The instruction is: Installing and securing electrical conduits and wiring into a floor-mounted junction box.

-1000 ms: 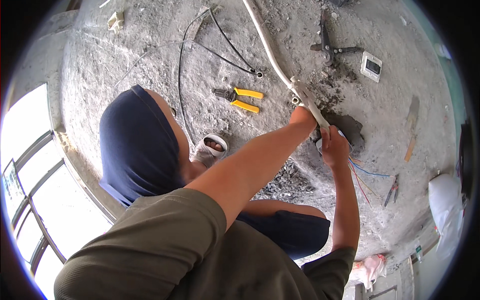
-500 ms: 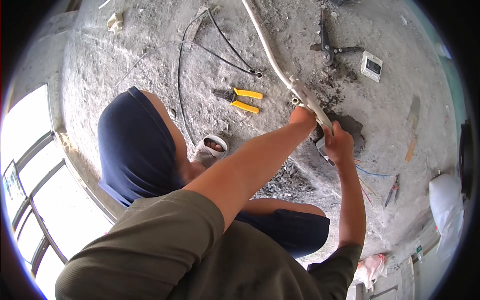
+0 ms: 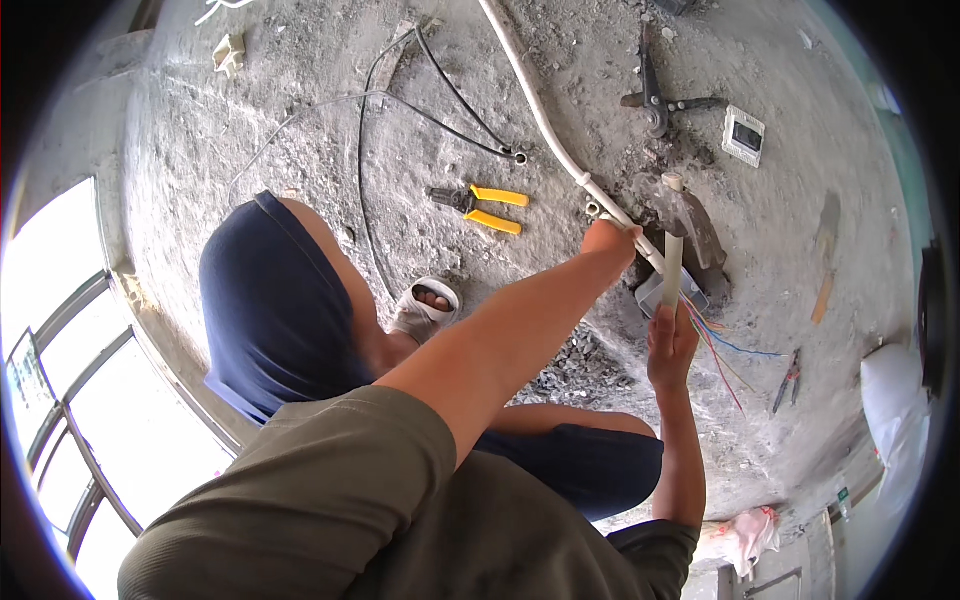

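My left hand (image 3: 610, 240) is closed around the white conduit pipe (image 3: 535, 105) near its lower end. That end meets a grey metal box (image 3: 656, 296) set in the floor, with several coloured wires (image 3: 712, 328) coming out. My right hand (image 3: 672, 350) grips the pale handle (image 3: 673, 290) of a tool and holds it upright beside the pipe. Near the handle's far end is a grey-brown head, too blurred to name exactly. Next to my left hand lies a small ring fitting (image 3: 593, 209).
Yellow-handled pliers (image 3: 490, 208) and black cable (image 3: 362, 170) lie left of the pipe. Large dark cutters (image 3: 655, 105) and a white-framed switch (image 3: 743, 136) lie far right. Small pliers (image 3: 787, 382) rest right of the wires. My sandalled foot (image 3: 430, 302) stands near rubble (image 3: 580, 368).
My right hand has moved down and slightly left, and the pale-handled tool has swung from lying along the pipe to upright. My left hand stays on the conduit; more of the box shows.
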`<state>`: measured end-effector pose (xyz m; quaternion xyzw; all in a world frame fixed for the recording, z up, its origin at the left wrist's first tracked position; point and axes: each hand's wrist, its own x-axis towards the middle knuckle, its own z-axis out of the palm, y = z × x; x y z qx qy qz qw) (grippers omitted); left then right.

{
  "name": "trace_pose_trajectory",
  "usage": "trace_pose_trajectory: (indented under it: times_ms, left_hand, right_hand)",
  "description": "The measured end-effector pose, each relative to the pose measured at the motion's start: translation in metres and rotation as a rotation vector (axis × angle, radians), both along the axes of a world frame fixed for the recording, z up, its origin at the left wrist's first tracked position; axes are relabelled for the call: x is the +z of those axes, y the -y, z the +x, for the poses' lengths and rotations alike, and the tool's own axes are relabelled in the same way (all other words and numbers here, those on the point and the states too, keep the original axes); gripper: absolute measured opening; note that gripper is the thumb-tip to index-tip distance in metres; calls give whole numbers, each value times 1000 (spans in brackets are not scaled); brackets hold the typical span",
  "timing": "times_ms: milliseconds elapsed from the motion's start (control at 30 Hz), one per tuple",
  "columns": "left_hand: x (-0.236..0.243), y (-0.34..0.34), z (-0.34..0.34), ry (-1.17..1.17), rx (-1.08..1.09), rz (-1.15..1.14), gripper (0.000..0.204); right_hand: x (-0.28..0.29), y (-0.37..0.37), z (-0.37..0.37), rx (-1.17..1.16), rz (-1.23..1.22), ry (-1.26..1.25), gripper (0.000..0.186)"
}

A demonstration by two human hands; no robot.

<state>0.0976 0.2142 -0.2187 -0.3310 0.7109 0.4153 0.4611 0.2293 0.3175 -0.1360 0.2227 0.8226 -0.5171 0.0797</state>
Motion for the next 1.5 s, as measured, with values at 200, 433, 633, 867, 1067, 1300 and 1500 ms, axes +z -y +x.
trace_pose_trajectory:
  times_ms: [200,433,633,867,1067,1300,1500]
  left_hand:
    - [-5,-3,1,-99,-60,-51,33]
    - [17,-19,10,-58,10,0,35]
    - [-40,-2,4,-182,100,-11,37]
    - [8,-7,0,-114,-15,-24,36]
    - [1,7,-10,-151,-59,17,35]
    - [5,7,-7,-92,-76,98,34]
    - [-7,8,-8,-84,-19,112,35]
  right_hand:
    - [52,16,-1,-341,-504,162,29]
    - [111,41,28,-839,-573,272,29]
    - [81,139,1,-1084,-724,30,30]
    - [6,110,29,-596,-49,125,37]
    - [-19,146,1,-681,-135,36,36]
    - [-26,104,9,-464,118,50,37]
    - [-33,111,1,-574,22,-45,45]
